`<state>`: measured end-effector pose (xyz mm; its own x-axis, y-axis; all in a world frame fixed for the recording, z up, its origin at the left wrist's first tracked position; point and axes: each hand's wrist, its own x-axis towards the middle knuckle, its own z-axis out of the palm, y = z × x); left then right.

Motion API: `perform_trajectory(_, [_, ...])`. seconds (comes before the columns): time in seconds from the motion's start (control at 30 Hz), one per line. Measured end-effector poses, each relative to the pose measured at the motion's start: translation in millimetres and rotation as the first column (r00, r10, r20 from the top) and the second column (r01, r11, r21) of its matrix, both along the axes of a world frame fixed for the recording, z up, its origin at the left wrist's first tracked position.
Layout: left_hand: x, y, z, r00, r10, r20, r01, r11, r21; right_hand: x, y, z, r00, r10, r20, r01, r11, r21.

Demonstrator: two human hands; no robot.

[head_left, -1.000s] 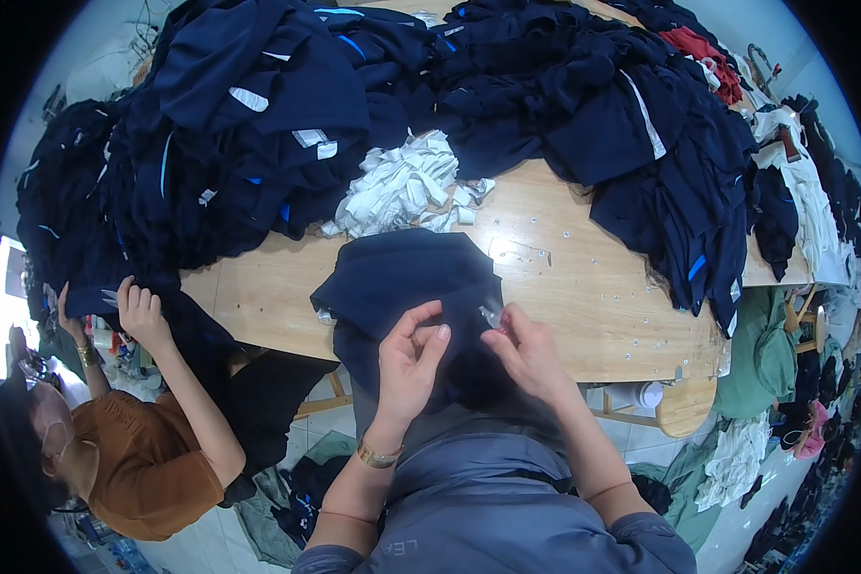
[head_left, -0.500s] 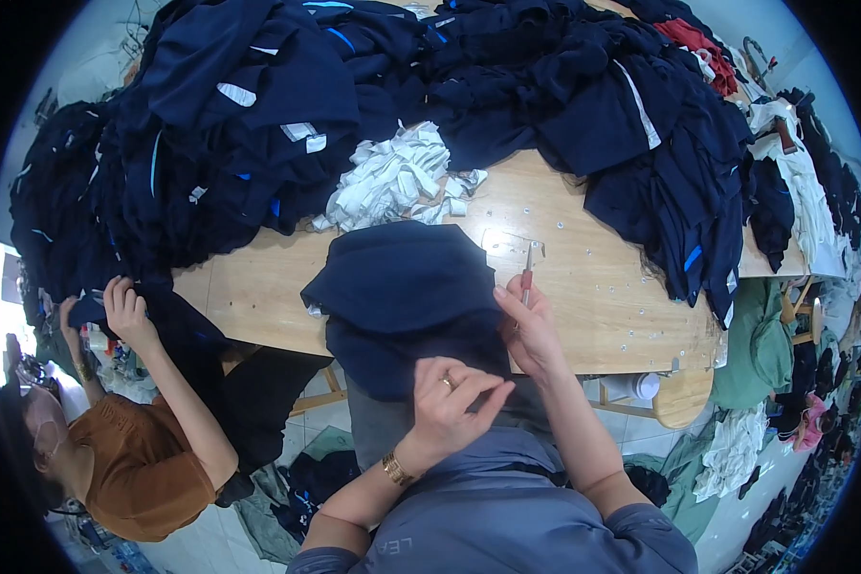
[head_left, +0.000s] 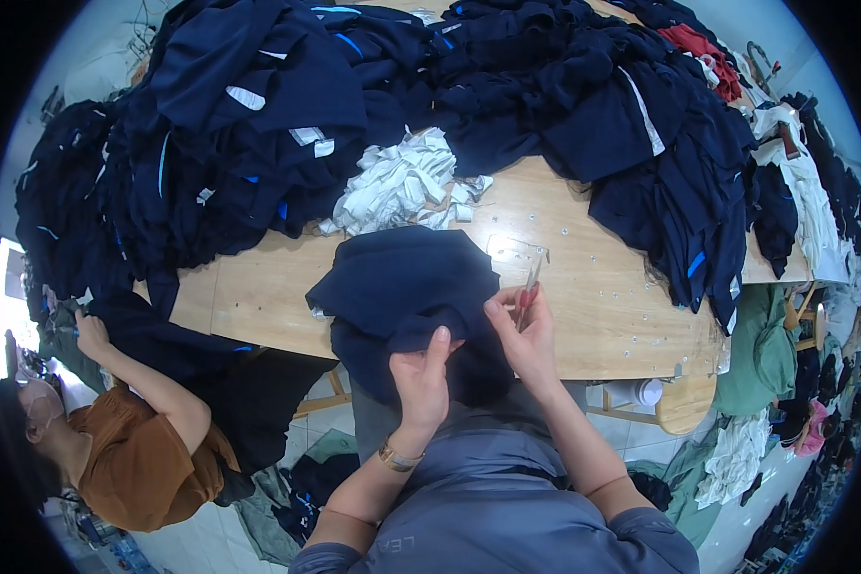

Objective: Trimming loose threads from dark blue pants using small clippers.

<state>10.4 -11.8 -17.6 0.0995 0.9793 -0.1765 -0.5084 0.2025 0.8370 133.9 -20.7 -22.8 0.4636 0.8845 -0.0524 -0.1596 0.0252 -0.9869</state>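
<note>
A folded navy garment (head_left: 402, 287) hangs over the table's near edge onto my lap. My left hand (head_left: 423, 375) grips a fold of it, thumb on top and the other fingers tucked partly out of sight in the cloth. Between the fingers of my right hand (head_left: 528, 337) is a small pair of thread snips (head_left: 528, 287) with a red handle, its metal blades pointing away from me and slightly apart. The right fingertips are at the garment's right side; whether they also pinch cloth I cannot tell.
Piles of navy garments (head_left: 249, 96) line the table's far side. White fabric strips (head_left: 402, 182) lie heaped beyond my garment. Small bits dot the wooden tabletop (head_left: 603, 316) on the right. At left a co-worker in a brown top (head_left: 148, 459) handles dark cloth. A wooden stool (head_left: 687, 400) stands at right.
My left hand has moved up from above the garment's near edge and taken hold of a fold. My right hand has turned slightly, with the snips' blades now apart. The co-worker's arm has lowered leftward.
</note>
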Motion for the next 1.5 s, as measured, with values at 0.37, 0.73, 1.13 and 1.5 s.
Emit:
perform_trajectory(0.37, [-19, -4, -9, 0.790, -0.031, -0.612, 0.269, 0.915, 0.302, 3, 26, 9, 0.902, 0.378, 0.206, -0.365, 0.926, -0.099])
perform_trajectory(0.73, [-30, 14, 2, 0.938, -0.101, 0.332, 0.158, 0.976, -0.150, -2, 17, -3, 0.852, 0.052, -0.521, -0.050, 0.999, 0.017])
perform_trajectory(1.13, [-25, 32, 28, 0.917, 0.011, 0.399, 0.054, 0.987, -0.153, -2, 4, -3, 0.969, 0.155, -0.192, -0.171, 0.983, -0.070])
perform_trajectory(1.5, [-27, 29, 22, 0.968, -0.128, 0.214, 0.130, 0.992, 0.006, 10, 11, 24, 0.681, 0.425, 0.596, -0.424, 0.893, -0.151])
